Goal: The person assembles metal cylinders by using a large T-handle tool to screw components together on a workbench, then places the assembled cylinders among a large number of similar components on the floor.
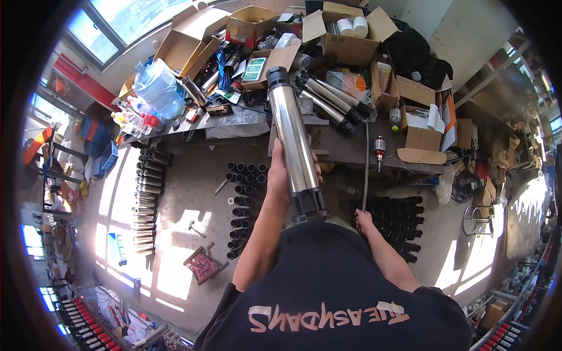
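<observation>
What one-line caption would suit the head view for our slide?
Left hand grips a long steel cylinder upright before a cluttered workbench; right hand hangs above black tubes on the floor.

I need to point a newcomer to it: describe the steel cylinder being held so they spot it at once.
Start at the cluttered workbench across the top of the view. Just in front of it, the left hand grips a long shiny steel cylinder with black end caps. Unlike the similar cylinders lying on the bench, it is lifted, pointing toward the bench.

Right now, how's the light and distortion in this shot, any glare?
Head view: hard sunlight throws bright patches on the floor and blows out the window; glare streaks the steel cylinder in the left hand; the fisheye bends the workbench edge and blackens the corners.
</observation>
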